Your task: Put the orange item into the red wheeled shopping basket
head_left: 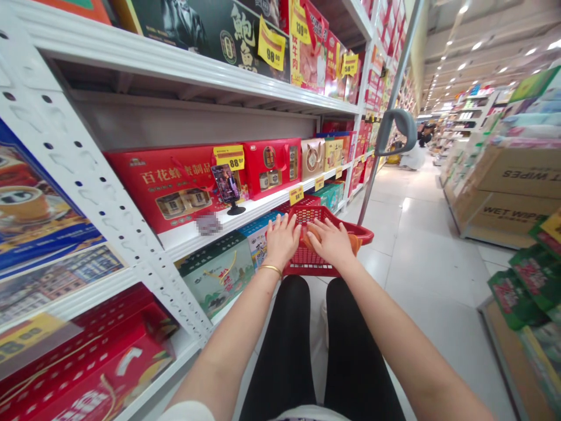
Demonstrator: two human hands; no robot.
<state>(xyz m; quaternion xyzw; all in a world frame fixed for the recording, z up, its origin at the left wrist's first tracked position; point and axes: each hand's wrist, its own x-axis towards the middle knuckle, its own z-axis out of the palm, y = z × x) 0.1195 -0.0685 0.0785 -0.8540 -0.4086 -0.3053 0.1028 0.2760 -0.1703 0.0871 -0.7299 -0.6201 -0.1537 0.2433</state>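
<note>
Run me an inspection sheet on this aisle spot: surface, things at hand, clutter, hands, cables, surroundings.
Surface: white shelf, lined with red gift boxes.
Things at hand: red basket with an orange item, partly hidden.
Clutter: phone on a black stand; blurred object beside it.
Hands: left hand and right hand open, fingers spread over the basket; exact contact unclear.
Cables: nothing seen.
Surroundings: tiled floor, grey pole, wet-wipe cartons, distant crouching person.
</note>
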